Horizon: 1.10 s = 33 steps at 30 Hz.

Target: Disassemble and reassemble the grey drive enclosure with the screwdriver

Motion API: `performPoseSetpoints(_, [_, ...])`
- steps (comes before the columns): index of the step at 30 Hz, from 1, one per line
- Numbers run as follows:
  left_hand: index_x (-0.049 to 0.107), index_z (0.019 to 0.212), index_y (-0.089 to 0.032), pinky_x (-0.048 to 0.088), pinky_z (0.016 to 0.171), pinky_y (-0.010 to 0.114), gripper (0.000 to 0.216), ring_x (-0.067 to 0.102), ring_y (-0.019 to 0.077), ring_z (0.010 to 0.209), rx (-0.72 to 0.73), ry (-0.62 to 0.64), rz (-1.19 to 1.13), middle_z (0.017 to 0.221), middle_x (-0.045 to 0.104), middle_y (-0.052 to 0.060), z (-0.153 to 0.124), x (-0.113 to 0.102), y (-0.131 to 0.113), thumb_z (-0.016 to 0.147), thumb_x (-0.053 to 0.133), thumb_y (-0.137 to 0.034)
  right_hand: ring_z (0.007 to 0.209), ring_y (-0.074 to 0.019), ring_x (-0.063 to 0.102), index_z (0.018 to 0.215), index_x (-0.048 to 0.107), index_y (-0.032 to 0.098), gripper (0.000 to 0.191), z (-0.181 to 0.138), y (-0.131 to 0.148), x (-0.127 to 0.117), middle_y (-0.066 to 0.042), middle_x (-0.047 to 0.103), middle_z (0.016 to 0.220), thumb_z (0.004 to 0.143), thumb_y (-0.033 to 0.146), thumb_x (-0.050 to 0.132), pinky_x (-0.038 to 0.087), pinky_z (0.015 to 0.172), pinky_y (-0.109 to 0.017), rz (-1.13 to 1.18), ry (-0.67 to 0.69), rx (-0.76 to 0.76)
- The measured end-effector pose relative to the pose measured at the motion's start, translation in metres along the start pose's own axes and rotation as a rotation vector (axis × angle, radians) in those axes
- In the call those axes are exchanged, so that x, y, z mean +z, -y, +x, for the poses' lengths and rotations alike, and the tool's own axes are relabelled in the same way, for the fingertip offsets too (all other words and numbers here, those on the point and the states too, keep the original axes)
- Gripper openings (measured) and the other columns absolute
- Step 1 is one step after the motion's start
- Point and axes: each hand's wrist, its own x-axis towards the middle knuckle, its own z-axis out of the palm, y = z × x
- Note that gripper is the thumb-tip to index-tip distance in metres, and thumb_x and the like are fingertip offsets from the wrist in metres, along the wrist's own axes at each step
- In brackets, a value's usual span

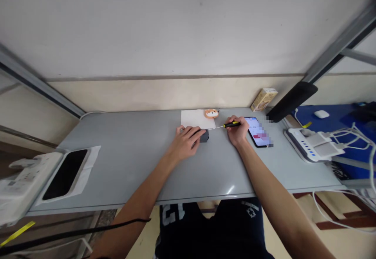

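Observation:
My left hand is wrapped over a small dark grey block and presses it against the grey table. Much of the block is hidden under the fingers. A black and yellow screwdriver is gripped by its handle in my right hand. Its thin metal shaft points left, and the tip reaches the block's upper edge near my left fingertips; whether it touches is too small to tell. Behind the block lies a white sheet of paper, with an orange animal-faced item at its right edge.
Right of my right hand lies a lit phone. A small carton, a black padded bar and a power strip with cables stand farther right. At left are a dark phone and another power strip.

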Motion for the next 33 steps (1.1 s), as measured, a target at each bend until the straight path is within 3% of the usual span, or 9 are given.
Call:
performPoseSetpoints(8, [0.06,0.134,-0.025,0.035,0.096,0.044,0.039,0.066,0.0221,0.105,0.003,-0.01,0.018,0.125,0.072,0.007,0.0004,-0.0009,-0.0006,0.098,0.05,-0.014,0.051,-0.0119,0.045,0.056,0.047,0.021,0.012,-0.001,0.0014,0.0036,0.0,0.046,0.059,0.064,0.029,0.052,0.028,0.039,-0.024,0.046,0.001,0.003])
performPoseSetpoints(22, [0.062,0.129,-0.025,0.035,0.098,0.045,0.036,0.066,0.0232,0.106,-0.021,0.0,-0.013,0.126,0.071,0.007,0.0001,0.0008,0.0,0.097,0.051,-0.014,0.05,-0.0111,0.045,0.059,0.048,0.021,0.011,-0.0016,0.0018,0.0042,0.0,0.047,0.06,0.066,0.029,0.051,0.031,0.039,-0.022,0.052,-0.008,-0.009])
performPoseSetpoints(33, [0.056,0.136,-0.024,0.033,0.099,0.045,0.039,0.065,0.0224,0.107,-0.033,0.012,-0.022,0.124,0.072,0.007,0.001,-0.0004,-0.0011,0.098,0.049,-0.015,0.053,-0.0102,0.044,0.059,0.053,0.02,0.011,-0.0045,0.0,0.0057,0.0,0.047,0.063,0.066,0.028,0.052,0.032,0.039,-0.02,0.04,0.007,0.025])
